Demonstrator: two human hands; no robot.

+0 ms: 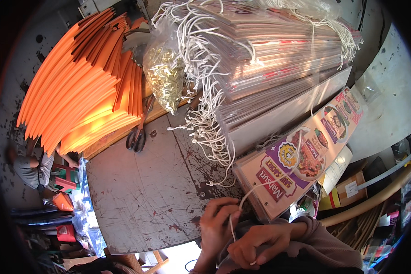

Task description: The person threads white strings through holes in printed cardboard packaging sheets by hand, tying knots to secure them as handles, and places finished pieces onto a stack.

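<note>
A white cord (259, 185) runs from a printed cardboard sign (284, 176) down to my hands. My left hand (216, 226), its fingers curled, grips the cord near the table's front edge. Beside it on the right, my right hand (261, 243) is closed around the lower stretch of the same cord, and a short white end shows under its fingers. The sign, peach and purple with food pictures, lies slanted on the right, with its near corner just beyond my hands. Behind it leans a large stack of similar signs (278, 59), with many knotted white cords (205, 91) hanging off its left side.
Fanned orange folded sheets (73, 91) fill the far left. A clear bag of small gold-coloured metal pieces (165, 75) stands between the stacks. Dark-handled scissors (136, 137) lie on the scratched grey table (146, 196). At far left, another person (32, 166) is partly visible.
</note>
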